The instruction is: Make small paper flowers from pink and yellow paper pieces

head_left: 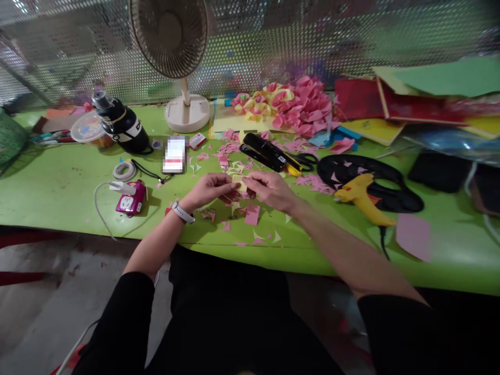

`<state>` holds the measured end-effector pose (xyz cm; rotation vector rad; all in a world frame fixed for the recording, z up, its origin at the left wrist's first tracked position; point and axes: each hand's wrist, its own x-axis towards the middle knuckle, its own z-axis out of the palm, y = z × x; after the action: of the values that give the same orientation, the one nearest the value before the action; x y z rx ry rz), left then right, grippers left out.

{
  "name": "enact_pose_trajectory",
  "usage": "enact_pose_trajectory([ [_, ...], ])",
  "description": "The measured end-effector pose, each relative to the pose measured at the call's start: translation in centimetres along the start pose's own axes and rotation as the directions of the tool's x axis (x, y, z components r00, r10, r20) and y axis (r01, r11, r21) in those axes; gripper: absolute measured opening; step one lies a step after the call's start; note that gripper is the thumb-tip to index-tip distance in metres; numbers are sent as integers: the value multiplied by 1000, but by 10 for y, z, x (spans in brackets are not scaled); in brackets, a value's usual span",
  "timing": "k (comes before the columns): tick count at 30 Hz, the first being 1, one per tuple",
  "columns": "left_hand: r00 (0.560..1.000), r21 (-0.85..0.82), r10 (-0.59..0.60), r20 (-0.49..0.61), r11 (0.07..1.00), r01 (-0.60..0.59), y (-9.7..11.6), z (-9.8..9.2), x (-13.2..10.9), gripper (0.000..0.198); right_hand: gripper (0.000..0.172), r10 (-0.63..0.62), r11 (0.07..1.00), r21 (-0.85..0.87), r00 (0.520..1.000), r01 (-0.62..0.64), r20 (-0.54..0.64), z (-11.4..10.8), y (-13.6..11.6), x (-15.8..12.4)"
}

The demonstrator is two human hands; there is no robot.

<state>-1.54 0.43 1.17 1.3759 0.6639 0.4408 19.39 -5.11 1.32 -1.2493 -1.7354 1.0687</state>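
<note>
Between my two hands is a small piece of yellow paper [239, 182], pinched from both sides just above the green table. My left hand [214, 188], with a white band on its wrist, grips the paper's left side between thumb and fingers. On the other side, my right hand [271, 190] has its thumb and fingers closed on the paper's right edge. Under and around the hands lie pink and yellow paper scraps, with a pink paper square [252, 214] just below them. A black stapler [265, 152] lies beyond my right hand, beside dark-handled scissors [307, 161].
A yellow glue gun [361, 198] rests on a black pad at the right. Pink and yellow paper petals [300, 107] are heaped at the back. A fan [187, 113], black bottle [124, 125], phone [174, 155], tape roll [124, 170] and magenta power adapter [130, 199] stand or lie leftward.
</note>
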Motion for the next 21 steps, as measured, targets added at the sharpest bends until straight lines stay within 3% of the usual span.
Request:
enact_pose_trajectory([
  [6, 998, -39, 10, -56, 999, -12, -2, 0, 2, 43, 37, 16, 998, 54, 999, -18, 46, -2, 2, 1],
  [13, 999, -48, 32, -25, 998, -33, -8, -1, 4, 42, 29, 67, 998, 9, 997, -67, 47, 2, 8, 5],
  [21, 1000, -71, -9, 28, 997, 11, -5, -6, 4, 39, 30, -10, 998, -55, 999, 13, 43, 6, 18, 6],
])
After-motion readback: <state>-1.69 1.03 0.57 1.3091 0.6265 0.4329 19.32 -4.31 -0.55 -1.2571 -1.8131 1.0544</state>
